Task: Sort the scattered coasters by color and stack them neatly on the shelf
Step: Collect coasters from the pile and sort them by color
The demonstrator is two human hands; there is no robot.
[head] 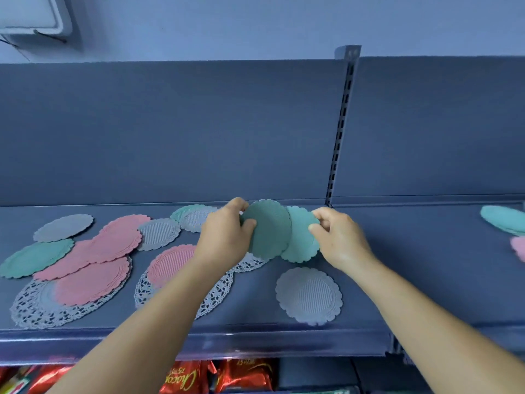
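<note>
Scattered coasters (93, 251): pink, grey and green mixed, lying unsorted on the shelf (397, 251).
Left hand (224, 237): I pinch the dark green coaster (267, 228), raised for matching.
Right hand (338, 240): I pinch the light green coaster (301, 237) behind it, probably to pair greens.

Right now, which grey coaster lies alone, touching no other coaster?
The grey coaster at the shelf's front edge, below the right hand. The other grey ones sit left of the hands, overlapping pink or teal coasters.
</note>
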